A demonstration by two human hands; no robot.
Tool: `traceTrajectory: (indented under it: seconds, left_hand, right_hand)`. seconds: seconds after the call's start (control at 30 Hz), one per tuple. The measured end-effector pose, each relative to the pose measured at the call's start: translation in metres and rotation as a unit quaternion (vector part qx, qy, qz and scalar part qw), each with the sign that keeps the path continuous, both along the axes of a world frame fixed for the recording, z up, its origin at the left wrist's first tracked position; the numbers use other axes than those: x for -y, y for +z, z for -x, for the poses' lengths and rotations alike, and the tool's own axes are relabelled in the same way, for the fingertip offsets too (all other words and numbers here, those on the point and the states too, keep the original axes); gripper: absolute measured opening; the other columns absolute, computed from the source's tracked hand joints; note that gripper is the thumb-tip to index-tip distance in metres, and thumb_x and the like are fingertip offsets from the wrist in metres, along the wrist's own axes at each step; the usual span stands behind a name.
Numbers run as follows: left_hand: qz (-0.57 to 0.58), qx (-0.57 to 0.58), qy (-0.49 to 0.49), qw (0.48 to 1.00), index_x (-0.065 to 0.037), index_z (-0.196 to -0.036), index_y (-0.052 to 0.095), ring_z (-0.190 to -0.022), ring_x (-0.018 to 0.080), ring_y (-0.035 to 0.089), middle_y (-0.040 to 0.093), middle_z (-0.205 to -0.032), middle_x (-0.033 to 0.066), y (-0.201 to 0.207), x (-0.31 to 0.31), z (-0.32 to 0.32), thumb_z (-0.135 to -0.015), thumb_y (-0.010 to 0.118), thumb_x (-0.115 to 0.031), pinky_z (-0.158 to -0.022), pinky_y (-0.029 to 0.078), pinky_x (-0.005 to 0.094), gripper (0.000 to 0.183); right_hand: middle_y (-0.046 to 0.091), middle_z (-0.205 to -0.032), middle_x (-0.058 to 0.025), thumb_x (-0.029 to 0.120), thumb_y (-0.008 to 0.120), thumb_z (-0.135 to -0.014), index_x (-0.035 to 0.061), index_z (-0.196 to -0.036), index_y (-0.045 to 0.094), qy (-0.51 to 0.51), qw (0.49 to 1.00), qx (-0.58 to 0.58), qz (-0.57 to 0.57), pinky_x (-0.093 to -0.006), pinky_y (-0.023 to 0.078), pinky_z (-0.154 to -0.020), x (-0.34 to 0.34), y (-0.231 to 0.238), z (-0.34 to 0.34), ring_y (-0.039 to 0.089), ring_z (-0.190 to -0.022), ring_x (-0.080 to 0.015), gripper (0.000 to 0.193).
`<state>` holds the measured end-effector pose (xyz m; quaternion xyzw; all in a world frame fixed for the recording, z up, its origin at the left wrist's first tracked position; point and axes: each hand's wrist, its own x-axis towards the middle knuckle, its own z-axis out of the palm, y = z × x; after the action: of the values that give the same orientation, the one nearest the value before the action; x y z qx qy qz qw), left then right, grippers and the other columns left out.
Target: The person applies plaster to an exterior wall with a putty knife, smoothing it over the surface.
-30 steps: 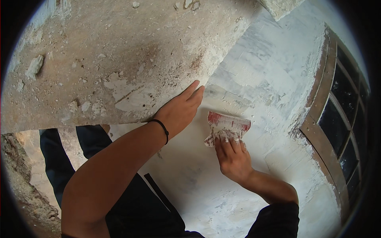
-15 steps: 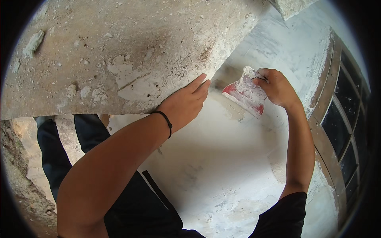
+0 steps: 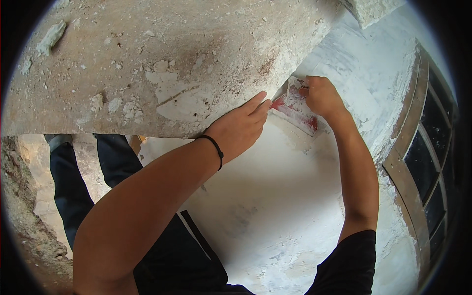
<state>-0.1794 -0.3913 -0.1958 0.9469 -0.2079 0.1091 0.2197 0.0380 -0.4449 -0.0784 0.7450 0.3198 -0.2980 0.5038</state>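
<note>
My right hand (image 3: 324, 97) grips a red plastic putty scraper (image 3: 300, 114) smeared with white plaster. Its wide blade lies against the white plastered wall (image 3: 275, 182), close to the edge of a dusty board (image 3: 123, 54). On that board's edge rests my left hand (image 3: 238, 124), its fingers stretched out and holding nothing. A black band circles the left wrist. The fingertips of the left hand are near the scraper's left corner.
Crumbs and a larger plaster lump (image 3: 51, 38) lie on the board. Along the right side runs a wooden window frame (image 3: 410, 118) with dark panes (image 3: 424, 164). My legs (image 3: 73, 191) show below the board, beside a rough broken surface (image 3: 24, 206) at far left.
My right hand has moved the scraper left and slightly up, closer to the board's edge. The left hand stays on the board, while the whole view has shifted a little.
</note>
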Motion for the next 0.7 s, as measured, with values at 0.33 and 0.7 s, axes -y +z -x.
traceTrajectory:
  seconds: [0.33, 0.7]
  left_hand:
    - [-0.009, -0.001, 0.005, 1.0, -0.011, -0.126, 0.055, -0.138, 0.0228, 0.028, 0.047, -0.139, 0.0033, 0.003, 0.0, 0.001, -0.093, 0.047, -0.031, -0.117, 0.011, 0.0472, 0.04]
    - [-0.024, -0.013, -0.014, 1.0, -0.012, -0.127, 0.054, -0.139, 0.0227, 0.028, 0.046, -0.14, 0.0028, 0.0, -0.001, 0.003, -0.092, 0.048, -0.032, -0.117, 0.011, 0.0469, 0.041]
  right_hand:
    - [0.065, -0.095, -0.0224, 0.02, 0.064, -0.084, -0.0032, -0.095, 0.064, 0.014, 1.0, 0.015, -0.016, -0.0424, 0.049, -0.083, -0.003, 0.003, -0.015, 0.061, -0.092, -0.0363, 0.026]
    - [0.057, -0.078, -0.0154, 0.003, 0.061, -0.084, -0.0031, -0.09, 0.063, 0.02, 0.969, -0.026, -0.244, -0.0393, 0.045, -0.068, -0.045, 0.069, 0.075, 0.054, -0.074, -0.0323, 0.01]
